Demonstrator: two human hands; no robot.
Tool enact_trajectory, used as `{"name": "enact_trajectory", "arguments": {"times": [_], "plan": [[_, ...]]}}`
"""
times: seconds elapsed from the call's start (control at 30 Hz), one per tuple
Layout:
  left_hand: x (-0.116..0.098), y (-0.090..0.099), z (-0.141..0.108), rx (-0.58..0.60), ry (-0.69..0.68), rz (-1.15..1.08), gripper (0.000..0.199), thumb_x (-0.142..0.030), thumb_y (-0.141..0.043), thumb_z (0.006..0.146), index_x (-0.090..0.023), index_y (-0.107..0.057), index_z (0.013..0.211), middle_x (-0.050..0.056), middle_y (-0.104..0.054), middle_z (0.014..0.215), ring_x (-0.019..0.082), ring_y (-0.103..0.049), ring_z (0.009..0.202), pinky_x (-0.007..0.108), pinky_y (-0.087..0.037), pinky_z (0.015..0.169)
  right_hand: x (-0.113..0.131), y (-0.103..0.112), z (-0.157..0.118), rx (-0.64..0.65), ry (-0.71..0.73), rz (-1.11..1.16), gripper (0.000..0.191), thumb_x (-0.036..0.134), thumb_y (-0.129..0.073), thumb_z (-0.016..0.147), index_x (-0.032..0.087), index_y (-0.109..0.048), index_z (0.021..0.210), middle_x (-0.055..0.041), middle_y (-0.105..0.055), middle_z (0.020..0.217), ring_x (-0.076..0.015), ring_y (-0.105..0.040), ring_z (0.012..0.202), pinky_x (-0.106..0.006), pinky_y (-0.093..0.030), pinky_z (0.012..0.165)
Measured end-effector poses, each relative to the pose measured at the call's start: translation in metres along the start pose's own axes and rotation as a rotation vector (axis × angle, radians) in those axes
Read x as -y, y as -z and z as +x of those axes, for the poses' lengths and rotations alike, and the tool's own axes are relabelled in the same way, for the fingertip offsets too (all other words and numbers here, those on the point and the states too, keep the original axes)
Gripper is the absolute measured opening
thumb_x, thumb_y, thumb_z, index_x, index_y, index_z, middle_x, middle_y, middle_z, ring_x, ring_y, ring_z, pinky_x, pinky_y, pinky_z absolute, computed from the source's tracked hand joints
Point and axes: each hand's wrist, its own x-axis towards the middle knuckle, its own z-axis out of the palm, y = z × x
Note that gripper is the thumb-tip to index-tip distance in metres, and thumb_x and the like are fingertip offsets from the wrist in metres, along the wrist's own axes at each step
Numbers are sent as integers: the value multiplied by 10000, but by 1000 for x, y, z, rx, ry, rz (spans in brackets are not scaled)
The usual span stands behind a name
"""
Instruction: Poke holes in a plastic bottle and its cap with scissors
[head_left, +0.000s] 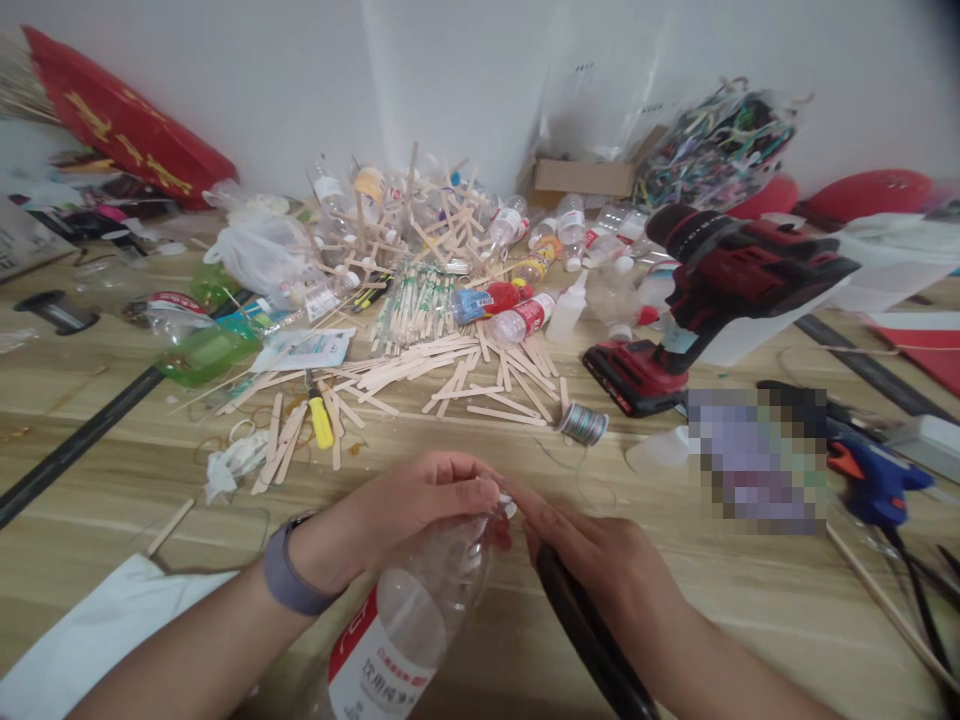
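Note:
My left hand (457, 495) is closed around the neck of a clear plastic water bottle (390, 635) with a red and white label. The bottle leans, its neck pointing away from me and its base out of view at the bottom. My right hand (600, 560) is closed on a tool with a long black curved handle (589, 630). Its working end is hidden behind my fingers, so I cannot tell its kind. The right fingertips meet the bottle's white mouth (508, 503) beside my left thumb.
Wooden craft sticks (420, 365) and plastic bottles (525, 315) are piled ahead. A yellow-handled screwdriver (321, 422) and thread spool (585, 424) lie nearer. To the right are a red cordless drill (705, 300) and blue glue gun (877, 475). A white cloth (112, 635) is at left.

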Motion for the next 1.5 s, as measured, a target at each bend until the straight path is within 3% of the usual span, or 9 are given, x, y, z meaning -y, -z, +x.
{"name": "enact_trajectory", "arguments": {"times": [0.23,0.53,0.73,0.9,0.97,1.1,1.23,1.4,1.5], "plan": [[0,-2,2,66,-66,-77,322,-451,-673,828,-137,-710,768,39,-695,714,153,-626,678,262,-444,677,-1,-6,-6,-24,-115,120,559,117,-396,971,223,-329,1516,27,-688,766,-98,-624,517,-161,-500,546],[5,-2,3,104,-52,-170,360,-477,-722,791,-120,-716,750,54,-681,719,155,-626,676,267,-459,676,1,-9,-8,-16,-146,162,609,105,-405,947,271,-313,1525,32,-689,794,-103,-646,555,-166,-523,593],[5,-1,5,142,-89,-117,358,-470,-673,833,-117,-725,805,46,-682,719,143,-609,662,263,-445,682,-5,-14,-9,-23,-76,108,626,108,-357,956,253,-265,1558,0,-698,898,-111,-669,646,-171,-538,631],[3,-1,3,81,-42,-85,489,-552,-812,679,-124,-689,881,46,-691,746,151,-629,664,266,-450,666,-2,-1,0,-1,-1,5,695,32,-324,902,222,-214,1562,29,-662,767,-98,-562,471,-173,-425,465],[3,0,2,40,-8,-47,532,-547,-854,625,-135,-676,909,44,-705,758,151,-634,675,264,-449,666,0,5,4,9,25,-26,688,6,-307,897,223,-240,1547,21,-673,778,-105,-588,494,-188,-407,454],[3,0,2,-7,1,13,398,-498,-792,732,-133,-688,853,41,-709,772,132,-609,689,250,-429,672,-1,5,2,31,18,3,642,8,-336,895,218,-327,1501,-2,-705,852,-112,-640,573,-189,-445,503],[3,0,2,38,-67,-10,311,-452,-692,829,-142,-707,838,31,-700,759,146,-615,715,269,-442,716,-5,-4,-5,-8,-101,83,578,102,-389,954,237,-320,1512,23,-690,802,-102,-615,546,-171,-455,532],[0,0,1,116,-99,-57,357,-477,-665,839,-125,-711,792,46,-694,742,162,-626,708,277,-452,719,-3,-3,-5,19,-150,148,558,121,-422,962,282,-355,1493,66,-636,709,-77,-500,430,-159,-420,502],[3,1,3,149,-105,-129,364,-471,-683,828,-111,-720,802,56,-697,742,161,-635,692,271,-459,700,-1,0,-3,37,-155,206,593,103,-424,956,311,-342,1506,58,-670,779,-75,-540,479,-152,-435,532]]}}
